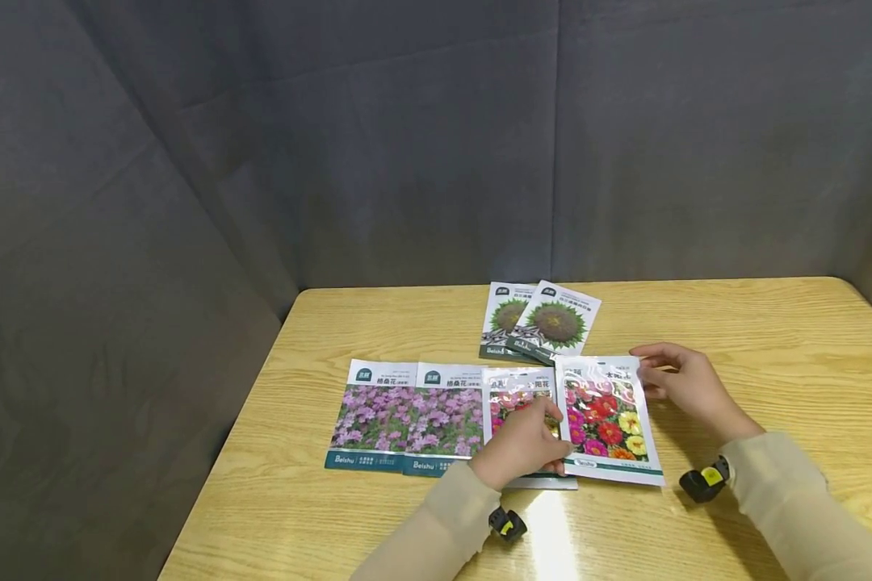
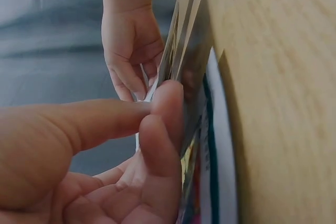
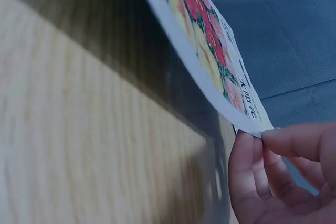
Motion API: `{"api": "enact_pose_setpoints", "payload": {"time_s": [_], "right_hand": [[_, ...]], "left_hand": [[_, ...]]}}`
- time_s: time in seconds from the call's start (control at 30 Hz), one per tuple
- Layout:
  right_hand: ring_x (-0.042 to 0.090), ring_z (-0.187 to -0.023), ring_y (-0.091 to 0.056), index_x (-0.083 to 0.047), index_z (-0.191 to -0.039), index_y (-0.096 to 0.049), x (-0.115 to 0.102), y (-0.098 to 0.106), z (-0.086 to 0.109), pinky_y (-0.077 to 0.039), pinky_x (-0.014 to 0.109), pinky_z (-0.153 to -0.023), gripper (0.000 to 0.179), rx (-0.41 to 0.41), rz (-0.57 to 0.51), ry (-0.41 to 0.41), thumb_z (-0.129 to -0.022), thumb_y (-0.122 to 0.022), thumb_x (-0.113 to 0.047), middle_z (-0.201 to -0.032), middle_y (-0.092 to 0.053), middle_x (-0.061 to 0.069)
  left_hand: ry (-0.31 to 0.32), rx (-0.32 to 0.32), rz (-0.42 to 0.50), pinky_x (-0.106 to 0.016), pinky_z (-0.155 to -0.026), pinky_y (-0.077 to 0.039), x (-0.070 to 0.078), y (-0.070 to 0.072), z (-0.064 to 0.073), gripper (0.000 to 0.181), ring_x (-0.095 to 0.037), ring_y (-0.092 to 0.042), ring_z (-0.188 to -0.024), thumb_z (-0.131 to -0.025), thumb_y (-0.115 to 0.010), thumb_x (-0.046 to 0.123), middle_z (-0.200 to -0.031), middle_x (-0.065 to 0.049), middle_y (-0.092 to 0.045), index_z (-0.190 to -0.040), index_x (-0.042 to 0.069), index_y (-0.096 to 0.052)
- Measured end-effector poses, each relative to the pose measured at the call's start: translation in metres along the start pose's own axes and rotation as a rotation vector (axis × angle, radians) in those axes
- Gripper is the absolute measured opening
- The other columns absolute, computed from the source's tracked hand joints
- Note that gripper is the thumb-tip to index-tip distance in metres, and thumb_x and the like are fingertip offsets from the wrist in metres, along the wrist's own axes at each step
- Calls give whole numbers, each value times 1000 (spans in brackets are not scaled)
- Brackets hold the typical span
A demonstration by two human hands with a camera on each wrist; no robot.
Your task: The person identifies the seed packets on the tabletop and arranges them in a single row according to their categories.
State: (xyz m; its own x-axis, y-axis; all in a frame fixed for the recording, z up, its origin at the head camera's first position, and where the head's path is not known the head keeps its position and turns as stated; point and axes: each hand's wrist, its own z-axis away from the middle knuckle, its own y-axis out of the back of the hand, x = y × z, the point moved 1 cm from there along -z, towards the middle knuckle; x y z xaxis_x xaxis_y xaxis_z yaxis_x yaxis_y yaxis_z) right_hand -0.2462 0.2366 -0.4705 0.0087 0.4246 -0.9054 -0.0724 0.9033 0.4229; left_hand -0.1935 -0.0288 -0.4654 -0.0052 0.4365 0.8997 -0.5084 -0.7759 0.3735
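Both hands hold one flower seed packet with red, yellow and pink blooms, lifted off the wooden table. My left hand pinches its lower left edge between thumb and fingers; the left wrist view shows this grip close up. At the upper right corner, my right hand pinches the packet between thumb and fingertips, seen also in the right wrist view, where the packet slants above its shadow. A second packet with the same print lies under my left hand, partly hidden by it.
Two purple-flower seed packets lie side by side to the left, edges overlapping. Behind, two sunflower packets overlap near the back of the table. A grey cloth hangs behind the table and along its left side.
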Motion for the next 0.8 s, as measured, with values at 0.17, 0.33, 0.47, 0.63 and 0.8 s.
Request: {"api": "enact_pose_setpoints", "payload": {"time_s": [0.17, 0.33, 0.47, 0.63, 0.8], "right_hand": [[9, -80, -66, 12, -133, -55, 3, -2, 2, -60, 29, -69, 35, -18, -5, 20, -102, -56, -3, -109, -58, 24], [11, -80, -64, 12, -131, -56, 5, -5, 3, -60, 28, -68, 33, -19, 9, 22, -102, -56, -1, -107, -60, 24], [11, -79, -63, 13, -129, -57, 6, -6, 3, -60, 27, -67, 31, -13, 29, 39, -101, -57, 0, -104, -61, 23], [13, -80, -63, 13, -127, -59, 6, -6, 4, -60, 27, -66, 29, -5, 78, 52, -101, -57, 0, -104, -62, 24], [14, -80, -64, 14, -126, -59, 6, -7, 6, -60, 27, -66, 28, -10, 97, 42, -101, -56, 1, -104, -63, 24]], "left_hand": [[9, 0, -35, -21, -56, -49, -1, -3, 3, 36, -15, -62, -51, -94, -71, 4, -61, -2, -64, -126, 3, -55], [36, -2, -60, -21, -61, -50, -3, -6, 3, 39, -15, -62, -50, -93, -73, 5, -61, -1, -65, -127, 5, -55], [50, -13, -57, -21, -56, -50, -2, -8, 4, 40, -14, -62, -49, -93, -72, 4, -62, -1, -65, -129, 4, -55], [63, 6, -41, -22, -51, -52, 0, -11, 6, 41, -14, -63, -49, -93, -72, 5, -63, -2, -64, -131, 4, -57], [76, 26, -13, -24, -51, -54, -2, -13, 8, 36, -15, -62, -48, -93, -72, 4, -63, -4, -63, -126, 7, -58]]}}
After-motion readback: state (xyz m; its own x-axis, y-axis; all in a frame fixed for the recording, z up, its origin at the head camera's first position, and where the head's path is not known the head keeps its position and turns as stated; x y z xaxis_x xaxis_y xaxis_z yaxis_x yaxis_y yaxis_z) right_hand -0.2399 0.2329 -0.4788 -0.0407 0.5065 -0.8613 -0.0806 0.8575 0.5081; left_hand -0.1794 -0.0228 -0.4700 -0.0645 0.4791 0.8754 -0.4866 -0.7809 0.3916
